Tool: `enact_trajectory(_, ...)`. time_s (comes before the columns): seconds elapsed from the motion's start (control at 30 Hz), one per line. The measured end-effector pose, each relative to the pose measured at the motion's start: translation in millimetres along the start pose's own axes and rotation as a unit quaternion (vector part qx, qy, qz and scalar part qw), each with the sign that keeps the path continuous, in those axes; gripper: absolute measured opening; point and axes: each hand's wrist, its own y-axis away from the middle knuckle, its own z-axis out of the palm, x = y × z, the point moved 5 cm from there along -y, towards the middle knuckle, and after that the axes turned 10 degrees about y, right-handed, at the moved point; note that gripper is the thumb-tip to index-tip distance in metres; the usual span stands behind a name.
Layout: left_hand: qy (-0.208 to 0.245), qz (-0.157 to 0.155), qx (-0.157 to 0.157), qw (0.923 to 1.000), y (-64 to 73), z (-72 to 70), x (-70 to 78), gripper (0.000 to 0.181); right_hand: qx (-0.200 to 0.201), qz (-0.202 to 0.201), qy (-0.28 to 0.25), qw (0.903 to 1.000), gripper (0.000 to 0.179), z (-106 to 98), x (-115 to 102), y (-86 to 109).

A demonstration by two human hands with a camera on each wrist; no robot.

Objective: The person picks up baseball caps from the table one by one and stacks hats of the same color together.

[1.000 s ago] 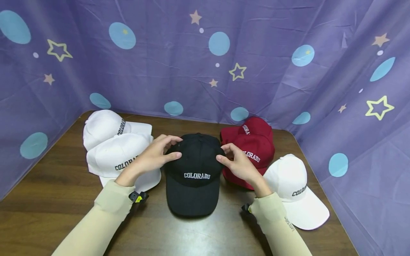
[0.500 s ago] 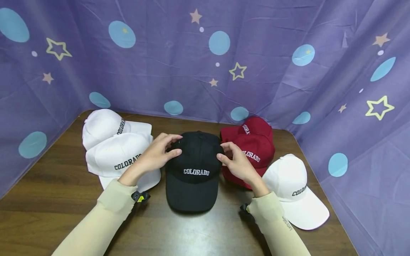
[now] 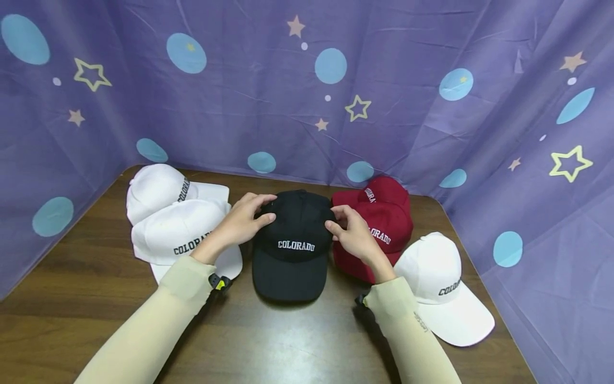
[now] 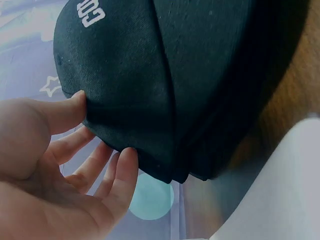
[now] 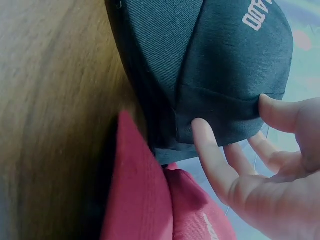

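A black baseball cap (image 3: 293,277) with white COLORADO lettering sits mid-table, brim toward me. My left hand (image 3: 243,220) holds the left side of its crown, thumb in front and fingers behind. On the opposite side my right hand (image 3: 356,232) grips the crown in the same way. In the left wrist view the thumb and fingertips press the black fabric (image 4: 120,75). Layered edges show at the cap's lower rim; I cannot tell whether a second black cap is nested under it. The right wrist view shows the cap's side (image 5: 225,65) beside red fabric (image 5: 140,190).
Two white caps (image 3: 165,229) overlap at the left, partly behind my left forearm. Red caps (image 3: 386,213) overlap at the back right, close to my right hand. Another white cap (image 3: 431,266) lies at the right edge. A purple curtain (image 3: 288,133) encloses the wooden table (image 3: 268,341).
The black cap has moved back, away from me, with both hands staying on its sides. The other caps have stayed in place.
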Motion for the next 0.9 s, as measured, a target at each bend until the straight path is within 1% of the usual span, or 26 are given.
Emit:
enact_trajectory(0.17,0.001,-0.005,0.001,1.0000,-5.6,2.0,-2.4,0.052,-0.005,0.014,-0.017,0.9998,0.044,-1,2,-1.9)
enact_trajectory(0.37,0.001,-0.009,0.017,0.9998,-5.6,-2.1,-4.0,0.050,-0.017,0.022,-0.026,0.9993,0.044,0,1,-7.9)
enact_trajectory(0.63,0.004,-0.020,0.016,0.9997,-5.3,-1.3,-1.8,0.050,-0.032,0.025,-0.031,0.9987,0.043,-3,2,-9.3)
enact_trajectory(0.7,0.005,-0.021,0.015,0.9997,-4.7,-1.7,-1.8,0.050,-0.034,0.015,-0.015,0.9992,0.044,-3,1,-8.6)
enact_trajectory(0.77,0.006,-0.021,0.014,0.9997,-4.5,-1.1,-1.4,0.051,-0.028,-0.006,0.025,0.9993,0.044,-5,-1,-7.4)
enact_trajectory(0.83,0.006,-0.018,0.015,0.9997,-4.1,-1.1,-1.4,0.051,-0.018,-0.035,0.077,0.9963,0.045,-8,-3,-6.3)
enact_trajectory(0.9,0.007,-0.013,0.015,0.9998,-3.9,-1.3,-1.0,0.051,-0.005,-0.062,0.121,0.9907,0.046,-11,-6,-4.6)
